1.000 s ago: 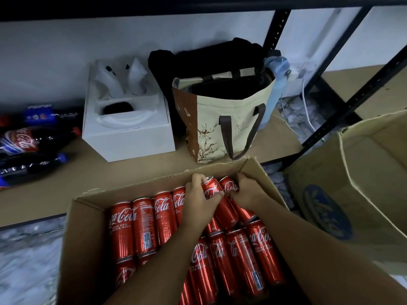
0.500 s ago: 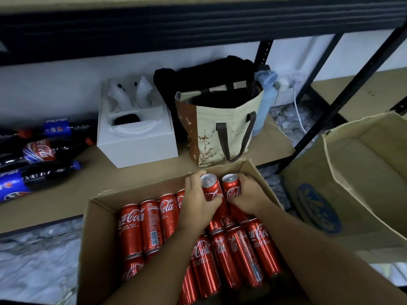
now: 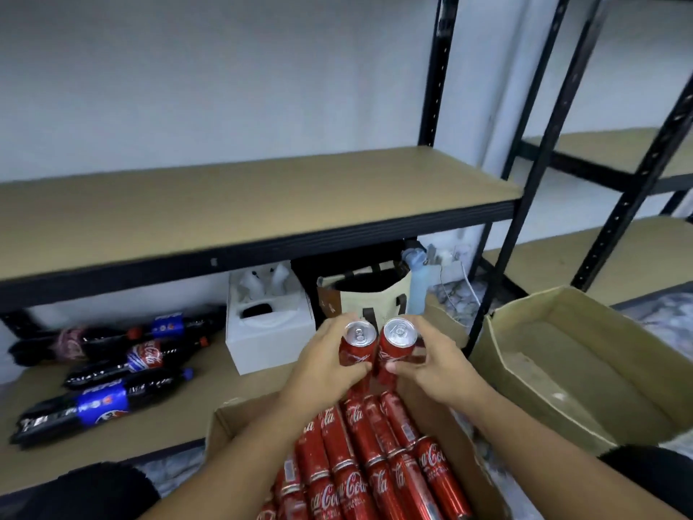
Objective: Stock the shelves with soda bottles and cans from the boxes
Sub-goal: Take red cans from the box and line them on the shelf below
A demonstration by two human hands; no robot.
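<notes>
Head view | gripping left Coca-Cola can (image 3: 357,347) in left hand (image 3: 330,365), right Coca-Cola can (image 3: 396,345) in right hand (image 3: 433,367) | upright above cardboard box (image 3: 452,441), likely for standing on shelf (image 3: 262,204)

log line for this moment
left hand: grips red cola can | right hand: grips second red cola can | cans: upright, out of brown cardboard box

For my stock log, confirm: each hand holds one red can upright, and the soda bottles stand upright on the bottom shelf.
Wrong: the head view shows the soda bottles lying sideways on the bottom shelf. The left hand and right hand each hold one red can upright.
</notes>
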